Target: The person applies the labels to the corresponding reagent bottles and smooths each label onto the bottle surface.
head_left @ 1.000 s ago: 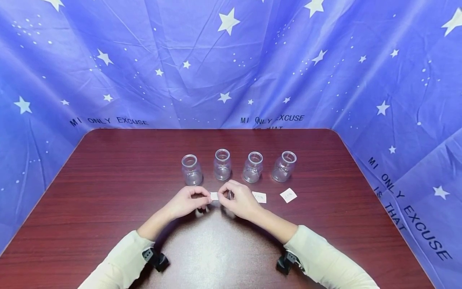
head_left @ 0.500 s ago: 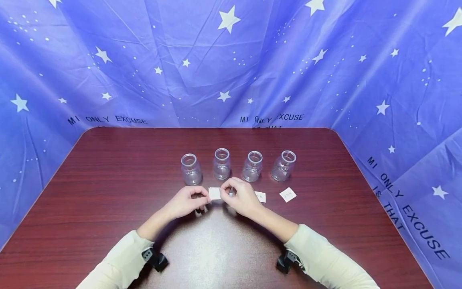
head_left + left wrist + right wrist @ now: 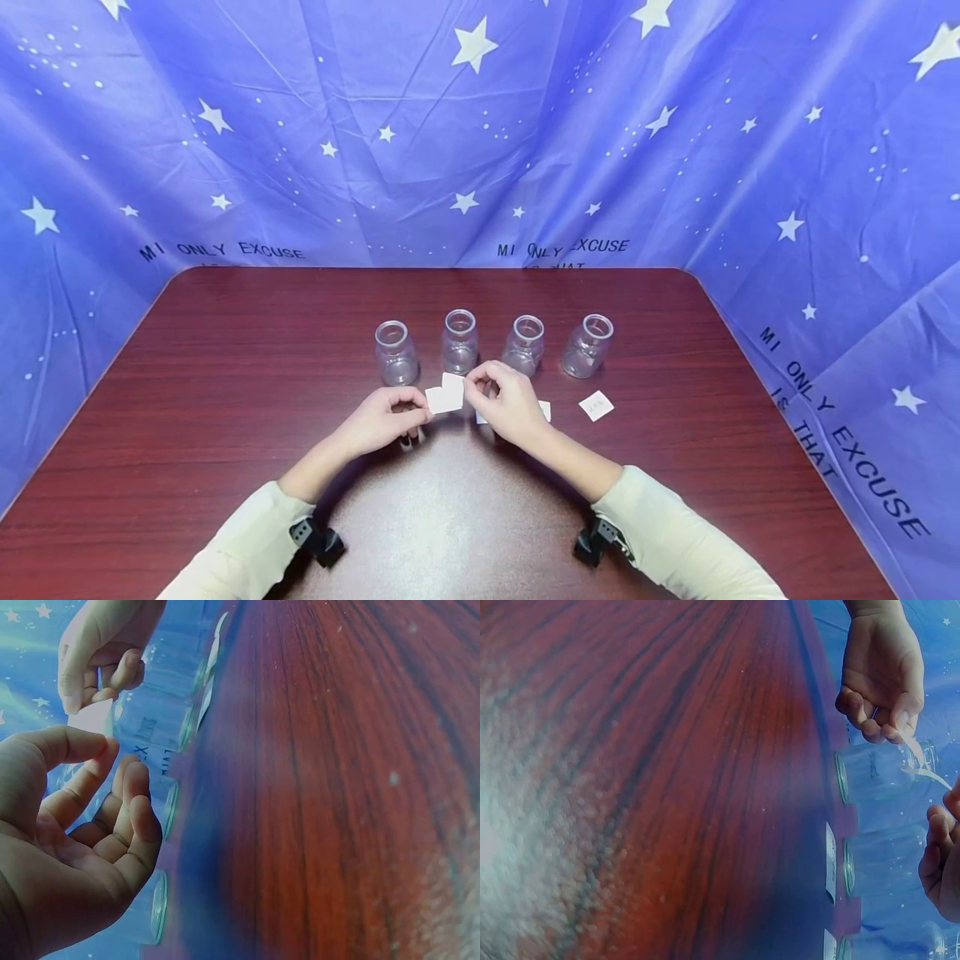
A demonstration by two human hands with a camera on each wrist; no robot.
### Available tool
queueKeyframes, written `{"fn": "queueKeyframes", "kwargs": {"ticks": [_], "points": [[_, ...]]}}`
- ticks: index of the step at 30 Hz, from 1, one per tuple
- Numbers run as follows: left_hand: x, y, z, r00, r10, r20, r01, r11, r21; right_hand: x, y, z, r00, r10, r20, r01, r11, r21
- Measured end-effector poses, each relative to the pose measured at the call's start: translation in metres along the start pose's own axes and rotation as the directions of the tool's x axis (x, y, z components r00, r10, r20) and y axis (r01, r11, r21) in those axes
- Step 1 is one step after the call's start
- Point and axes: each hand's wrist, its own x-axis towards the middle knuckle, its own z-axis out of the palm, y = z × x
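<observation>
In the head view, two white paper pieces, which look like a sticker label (image 3: 442, 402) and a layer parting from it, meet at an angle between the hands. My left hand (image 3: 386, 419) pinches the left piece between thumb and forefinger. The upper piece (image 3: 453, 386) is pinched by the fingertips of my right hand (image 3: 508, 404). Seen edge-on from the right wrist, the papers (image 3: 913, 750) curve and touch near their ends. Behind the hands stand clear glass jars (image 3: 396, 354) in a row, open-mouthed and upright.
A white label (image 3: 596, 406) with handwriting lies on the dark red wooden table (image 3: 262, 358), in front of the rightmost jar (image 3: 588, 346). More white paper (image 3: 545, 411) shows partly from behind the right hand. A blue star-printed curtain (image 3: 420, 167) hangs around the table.
My right hand has moved slightly up and right. The white paper, a single piece in view earlier, now shows as two pieces parted at an angle.
</observation>
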Motion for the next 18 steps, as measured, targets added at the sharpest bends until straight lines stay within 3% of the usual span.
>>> {"fn": "queueKeyframes", "kwargs": {"ticks": [10, 18], "points": [[-0.0039, -0.0012, -0.0006, 0.999, -0.036, -0.006, 0.036, 0.999, -0.009, 0.0033, 0.0005, -0.0074, 0.997, 0.056, -0.059, -0.06, 0.996, -0.059], [-0.0071, -0.004, -0.0066, 0.997, -0.075, -0.007, 0.075, 0.997, 0.034, 0.0026, 0.0034, -0.0105, 0.993, 0.102, -0.058, -0.106, 0.991, -0.084]]}}
